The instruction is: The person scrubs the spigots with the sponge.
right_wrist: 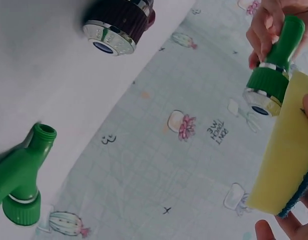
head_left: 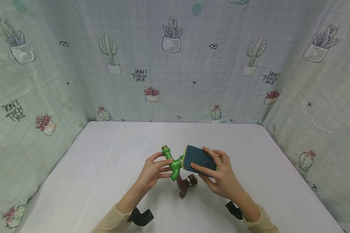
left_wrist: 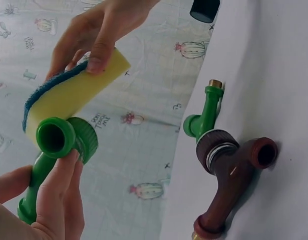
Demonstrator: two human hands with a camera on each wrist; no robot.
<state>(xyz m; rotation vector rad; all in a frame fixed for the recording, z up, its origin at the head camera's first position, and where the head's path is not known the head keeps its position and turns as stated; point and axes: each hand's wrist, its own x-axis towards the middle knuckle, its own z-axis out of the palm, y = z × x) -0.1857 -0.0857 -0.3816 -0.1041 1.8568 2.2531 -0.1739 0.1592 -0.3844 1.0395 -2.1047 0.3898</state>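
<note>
My left hand (head_left: 151, 171) grips a green water tap (head_left: 176, 166) by its body, raised over the table, its brass-threaded end pointing up and left. In my right hand (head_left: 223, 174) is a sponge (head_left: 199, 159), yellow with a dark blue scouring side, pinched between thumb and fingers. The yellow face (right_wrist: 289, 145) lies right at the tap's ridged green knob (right_wrist: 268, 82), overlapping it in the right wrist view. Below the hands, a brown tap (head_left: 183, 186) lies on the table. A second green tap (left_wrist: 210, 107) lies beyond it, mostly hidden by the sponge in the head view.
The white table (head_left: 128, 139) ends at a patterned cloth backdrop (head_left: 192, 64) with cactus prints, which also rises along both sides. Black camera mounts (head_left: 142, 217) sit under both wrists.
</note>
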